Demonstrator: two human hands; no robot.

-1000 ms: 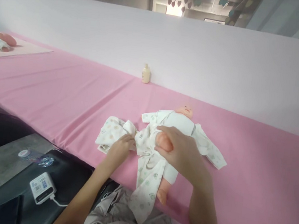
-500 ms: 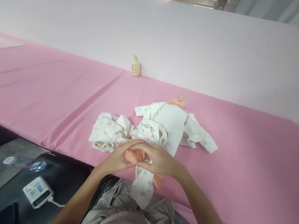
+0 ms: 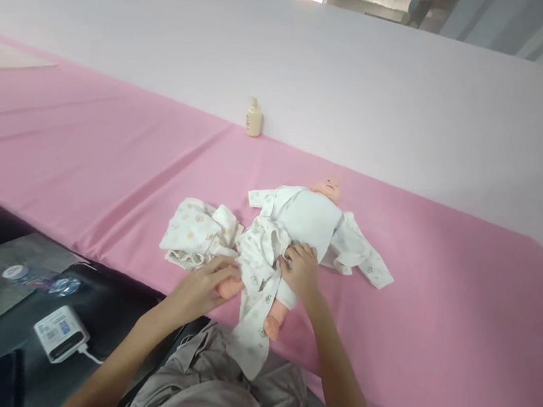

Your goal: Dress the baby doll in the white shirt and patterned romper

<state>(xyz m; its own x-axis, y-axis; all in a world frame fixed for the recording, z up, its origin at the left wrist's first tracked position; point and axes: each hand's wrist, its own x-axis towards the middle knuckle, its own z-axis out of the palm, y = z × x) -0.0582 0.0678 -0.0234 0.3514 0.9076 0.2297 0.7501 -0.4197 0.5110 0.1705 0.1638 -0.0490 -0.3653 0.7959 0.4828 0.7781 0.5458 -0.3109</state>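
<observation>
Doll (image 3: 312,218), peach-coloured plastic, white-clothed body: lies face up on the pink cloth-covered counter (image 3: 440,283), head toward the white wall (image 3: 388,99), feet toward the person.

Left hand (image 3: 206,286), bare: closed round one peach-coloured foot (image 3: 230,286) of the doll, beside the folded garment.

Right hand (image 3: 300,273), bare: fingers bent onto the white fabric at the top of the doll's other leg – whether they pinch cloth or only rest cannot be told.

Change noted: half a second ago both hands met around the foot; now they stand apart, the left keeping the foot, the right shifted up the body. Judged meaning: one hand steadies the foot, leaving the other available for the cloth.

Printed white baby garment (image 3: 262,245): bunched over the doll's middle, one length trailing past the counter edge to the lap.

Folded white garment, small coloured motifs (image 3: 199,229): on the counter, just left of the bunched cloth.

Writing: cream pump bottle (image 3: 254,119), against the wall – dark lettering, illegible. White rectangular device with white cable (image 3: 62,334), on the black padded seat (image 3: 104,315): label with blue block, unreadable. Clear plastic bottle (image 3: 42,279): no legible brand.
</observation>
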